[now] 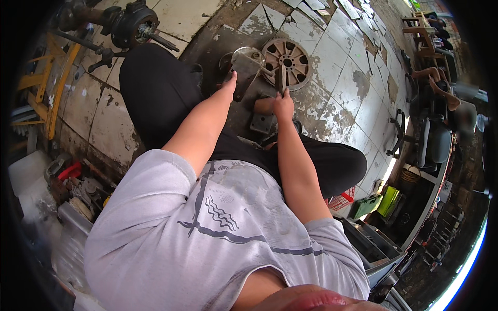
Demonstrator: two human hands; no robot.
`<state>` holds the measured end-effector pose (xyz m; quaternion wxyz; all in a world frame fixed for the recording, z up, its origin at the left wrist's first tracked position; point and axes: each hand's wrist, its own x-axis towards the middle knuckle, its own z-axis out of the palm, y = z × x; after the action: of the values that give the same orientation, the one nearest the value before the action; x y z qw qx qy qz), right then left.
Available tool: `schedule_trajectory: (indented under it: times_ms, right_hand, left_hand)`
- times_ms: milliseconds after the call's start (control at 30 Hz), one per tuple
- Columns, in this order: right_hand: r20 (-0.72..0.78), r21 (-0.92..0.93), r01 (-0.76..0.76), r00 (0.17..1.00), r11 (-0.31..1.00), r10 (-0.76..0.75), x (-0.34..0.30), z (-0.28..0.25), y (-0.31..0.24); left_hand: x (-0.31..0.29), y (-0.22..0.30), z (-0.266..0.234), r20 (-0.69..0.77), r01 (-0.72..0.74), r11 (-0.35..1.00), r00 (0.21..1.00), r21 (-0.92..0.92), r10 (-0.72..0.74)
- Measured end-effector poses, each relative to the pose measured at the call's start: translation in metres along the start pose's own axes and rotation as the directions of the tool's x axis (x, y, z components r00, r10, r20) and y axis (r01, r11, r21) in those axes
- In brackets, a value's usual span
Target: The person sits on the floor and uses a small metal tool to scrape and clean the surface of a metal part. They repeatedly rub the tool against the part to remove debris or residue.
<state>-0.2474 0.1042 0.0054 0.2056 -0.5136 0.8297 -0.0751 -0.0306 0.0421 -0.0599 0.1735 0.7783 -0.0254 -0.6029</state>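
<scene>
I sit on the floor with a grey metal housing [247, 70] between my knees. My left hand [227, 87] grips its near left side, thumb along the edge and the other fingers mostly hidden behind it. In my closed right hand [284, 106] is a narrow straight metal bar [282, 80], pointing away from me; its exact kind does not show. Beyond the bar lies a large spoked, toothed flywheel [298, 62], brownish with a dark hole at its centre. Just left of my right hand are a brown cylindrical piece [264, 106] and a dark metal block [262, 123].
Worn, broken white tiles [340, 83] cover the floor. A heavy axle-like assembly [132, 26] stands at the far left, near a yellow metal frame [54, 98]. At right are a red crate [341, 198], a green case [366, 206] and a dark chair [436, 140].
</scene>
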Motion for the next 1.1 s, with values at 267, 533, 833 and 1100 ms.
schedule_trajectory:
  times_ms: [267,533,833,1100]
  right_hand:
    - [-0.005,0.078,0.117,0.993,0.99,-0.117,-0.009,-0.014,-0.037]
    - [-0.055,0.315,0.078,0.996,0.946,-0.064,-0.011,-0.008,-0.038]
    - [0.012,0.22,0.07,0.997,0.973,-0.074,-0.004,-0.006,-0.038]
    - [-0.06,0.319,0.108,0.994,0.941,-0.093,0.0,0.004,-0.026]
  left_hand:
    - [0.026,-0.003,-0.018,0.013,0.016,1.0,1.0,0.016,-0.016]
    - [0.031,-0.002,-0.026,0.015,0.01,0.999,1.0,0.038,-0.011]
    - [0.03,-0.002,-0.024,0.005,0.024,0.999,1.0,0.036,-0.024]
    - [0.032,-0.006,-0.016,0.015,0.043,0.998,0.999,0.036,-0.043]
